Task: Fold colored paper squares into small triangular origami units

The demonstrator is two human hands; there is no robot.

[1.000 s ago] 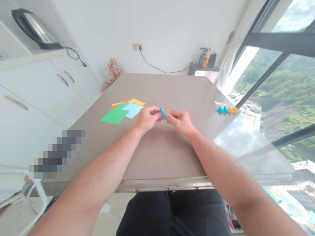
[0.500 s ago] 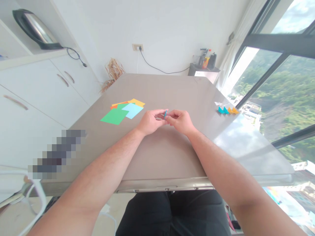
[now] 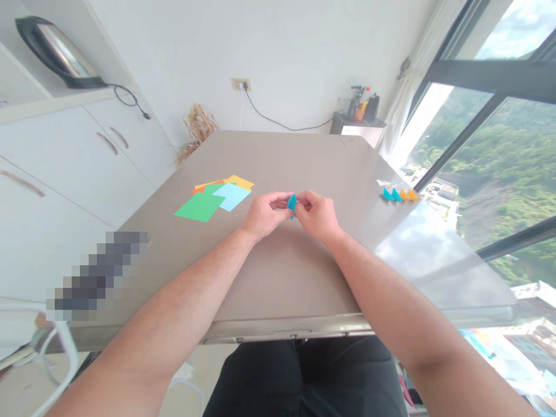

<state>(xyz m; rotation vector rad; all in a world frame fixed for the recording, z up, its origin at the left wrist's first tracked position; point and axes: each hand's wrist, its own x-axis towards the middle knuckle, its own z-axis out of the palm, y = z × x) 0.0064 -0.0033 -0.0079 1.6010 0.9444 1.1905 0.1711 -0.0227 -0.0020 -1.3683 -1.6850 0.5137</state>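
Note:
A small folded piece of blue paper (image 3: 292,205) is held between my two hands above the middle of the table. My left hand (image 3: 267,215) pinches its left side between thumb and fingers. On the other side, my right hand (image 3: 317,213) is closed on its right edge, fingers curled. Parts of the paper are hidden behind my fingertips. To the left lie loose square sheets: a green sheet (image 3: 200,206), a light blue sheet (image 3: 233,196) and yellow and orange ones (image 3: 241,181) beneath. At the far right stand folded blue paper shapes (image 3: 391,194) and folded orange paper shapes (image 3: 409,195) in a row.
The grey-brown table (image 3: 295,156) runs toward the white wall. A blurred-out dark object (image 3: 102,275) lies at its left edge. White cabinets with a kettle (image 3: 61,52) stand left; a window (image 3: 469,127) is on the right. Dried stalks (image 3: 198,128) stand behind the table.
The blue paper has turned from edge-on to showing a broader face between my fingers. Both hands stay in nearly the same place, and the view has shifted slightly.

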